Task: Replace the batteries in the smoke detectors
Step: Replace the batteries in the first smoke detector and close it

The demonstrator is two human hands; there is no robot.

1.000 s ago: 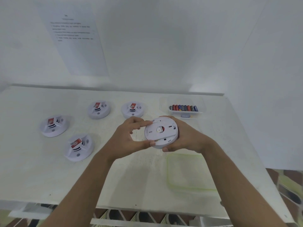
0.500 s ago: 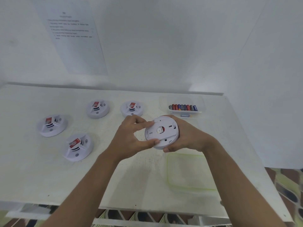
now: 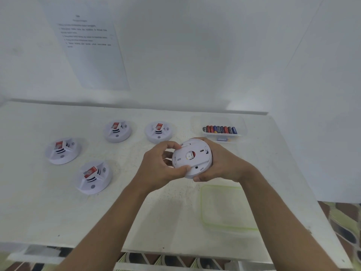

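My left hand [image 3: 158, 169] and right hand [image 3: 226, 165] both grip one detector [image 3: 192, 156], held just above the tabletop [image 3: 58, 212], right of its middle and toward the far edge. The right hand cups the body from behind and below. The left thumb presses the near rim and the left fingers curl over the top rim. The detector's back faces me, its back plate [image 3: 183, 153] sitting on the body, with a red spot showing through the centre hole. I judge this to be the opening step: twisting or prying the back plate off to reach the battery.

The batteries [image 3: 219, 129] lie in a neat row in a clear tray [image 3: 243, 122] at the far right corner, just beyond my right hand. A green-rimmed lid [image 3: 226, 209] lies flat near the right edge, closer to me. The other detectors [image 3: 117, 131], four of them, sit face up on the left half of the tabletop, each with a red tag on top. A printed sheet [image 3: 88, 51] hangs on the wall behind.

I see no cell outside the tray and no detector lying open, so I judge the task barely begun. This one must be opened, swapped and closed, then likely the four others. Whether any of those is already done I cannot tell.
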